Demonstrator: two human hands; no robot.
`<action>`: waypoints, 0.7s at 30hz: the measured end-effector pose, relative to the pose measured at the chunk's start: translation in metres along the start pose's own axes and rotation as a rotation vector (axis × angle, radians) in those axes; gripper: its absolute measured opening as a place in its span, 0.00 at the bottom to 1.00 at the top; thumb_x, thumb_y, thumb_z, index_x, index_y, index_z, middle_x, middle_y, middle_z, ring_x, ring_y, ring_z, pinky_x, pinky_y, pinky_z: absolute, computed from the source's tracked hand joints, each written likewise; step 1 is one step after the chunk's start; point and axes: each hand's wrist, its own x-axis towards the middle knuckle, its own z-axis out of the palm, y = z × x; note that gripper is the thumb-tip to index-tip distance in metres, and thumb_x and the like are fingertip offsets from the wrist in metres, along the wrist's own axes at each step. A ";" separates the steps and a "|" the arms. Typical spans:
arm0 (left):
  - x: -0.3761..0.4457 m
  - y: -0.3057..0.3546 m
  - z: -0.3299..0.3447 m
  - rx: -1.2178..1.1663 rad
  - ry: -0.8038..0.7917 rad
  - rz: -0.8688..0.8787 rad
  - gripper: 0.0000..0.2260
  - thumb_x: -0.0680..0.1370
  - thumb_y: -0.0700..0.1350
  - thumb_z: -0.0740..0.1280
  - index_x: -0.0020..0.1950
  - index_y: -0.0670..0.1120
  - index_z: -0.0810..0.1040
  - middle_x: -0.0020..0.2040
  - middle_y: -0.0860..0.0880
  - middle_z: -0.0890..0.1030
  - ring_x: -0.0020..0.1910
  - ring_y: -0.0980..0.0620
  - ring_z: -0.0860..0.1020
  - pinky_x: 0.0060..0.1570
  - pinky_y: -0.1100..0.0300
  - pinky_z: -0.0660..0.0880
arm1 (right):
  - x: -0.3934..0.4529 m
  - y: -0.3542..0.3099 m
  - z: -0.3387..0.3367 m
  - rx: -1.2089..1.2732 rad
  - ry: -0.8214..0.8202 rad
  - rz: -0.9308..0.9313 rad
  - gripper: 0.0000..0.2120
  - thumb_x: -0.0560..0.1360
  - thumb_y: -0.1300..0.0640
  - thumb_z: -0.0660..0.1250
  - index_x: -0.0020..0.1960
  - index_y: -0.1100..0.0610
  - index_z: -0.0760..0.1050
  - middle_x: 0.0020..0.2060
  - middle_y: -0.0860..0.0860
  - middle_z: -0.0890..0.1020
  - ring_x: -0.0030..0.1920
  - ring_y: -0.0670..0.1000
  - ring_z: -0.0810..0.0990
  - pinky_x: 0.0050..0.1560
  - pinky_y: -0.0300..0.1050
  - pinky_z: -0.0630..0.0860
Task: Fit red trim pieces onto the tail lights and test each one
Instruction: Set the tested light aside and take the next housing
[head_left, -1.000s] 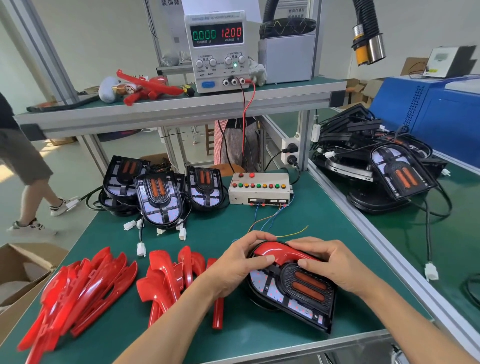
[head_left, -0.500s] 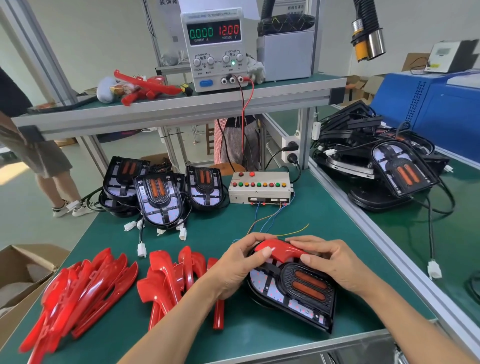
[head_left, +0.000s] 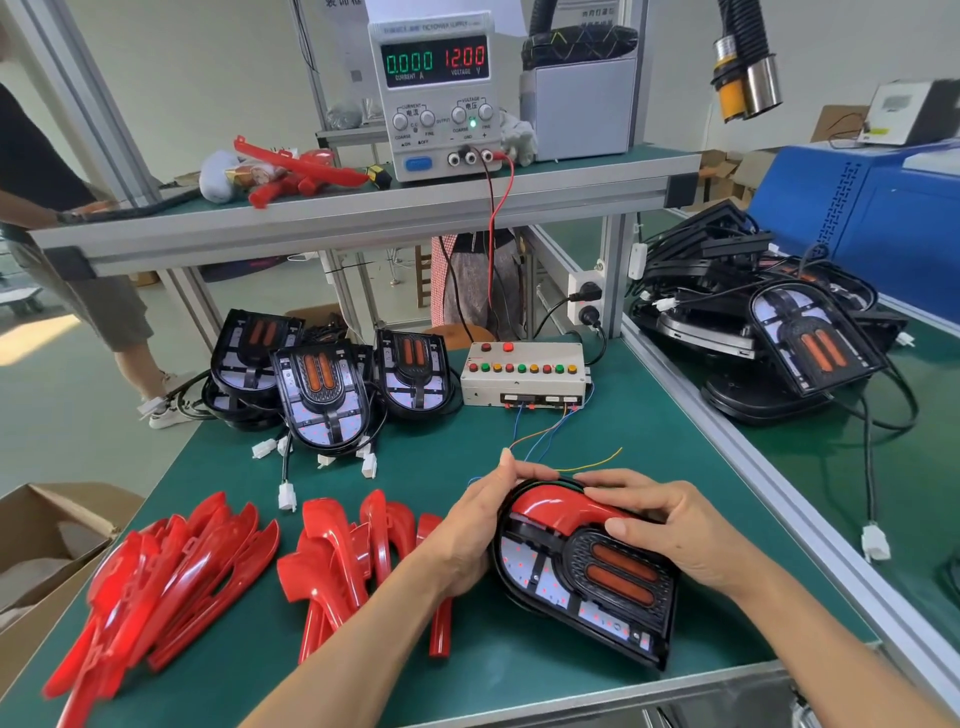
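A black tail light (head_left: 597, 577) with two orange bars lies on the green bench in front of me. A curved red trim piece (head_left: 553, 509) sits along its upper edge. My left hand (head_left: 480, 519) grips the light's left side, thumb by the trim. My right hand (head_left: 670, 525) curls over the light's upper right edge, fingers on the trim's right end. Two heaps of loose red trim pieces (head_left: 171, 566) (head_left: 353, 556) lie to the left.
Several untrimmed tail lights (head_left: 322, 395) with white connectors stand at the back left. A button test box (head_left: 524, 374) with loose wires sits behind my hands, a power supply (head_left: 436, 88) on the shelf above. More tail lights (head_left: 789, 338) are piled on the right bench. A person stands at far left.
The trim piece has slid further round the light's top edge. My left thumb has come off the trim and now lies along the light's rim; my right fingers have shifted left.
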 end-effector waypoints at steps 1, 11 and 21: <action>0.001 0.000 0.001 0.009 0.010 0.001 0.26 0.79 0.67 0.56 0.56 0.50 0.84 0.57 0.42 0.85 0.53 0.47 0.84 0.52 0.56 0.80 | -0.001 0.000 -0.001 0.002 -0.005 0.001 0.16 0.73 0.63 0.74 0.61 0.55 0.85 0.67 0.49 0.80 0.68 0.52 0.79 0.65 0.43 0.76; 0.004 -0.007 0.002 0.114 0.073 0.046 0.28 0.82 0.66 0.51 0.54 0.49 0.84 0.55 0.44 0.86 0.55 0.48 0.84 0.55 0.56 0.79 | 0.000 0.001 0.001 -0.137 0.014 -0.002 0.16 0.74 0.58 0.76 0.61 0.48 0.85 0.67 0.44 0.80 0.68 0.48 0.78 0.64 0.39 0.76; -0.002 -0.007 0.002 0.121 0.048 0.114 0.07 0.79 0.43 0.72 0.55 0.43 0.81 0.51 0.43 0.84 0.49 0.46 0.80 0.56 0.47 0.77 | 0.001 -0.005 0.003 -0.145 -0.011 -0.006 0.15 0.74 0.57 0.76 0.60 0.51 0.85 0.66 0.44 0.80 0.67 0.49 0.79 0.64 0.44 0.77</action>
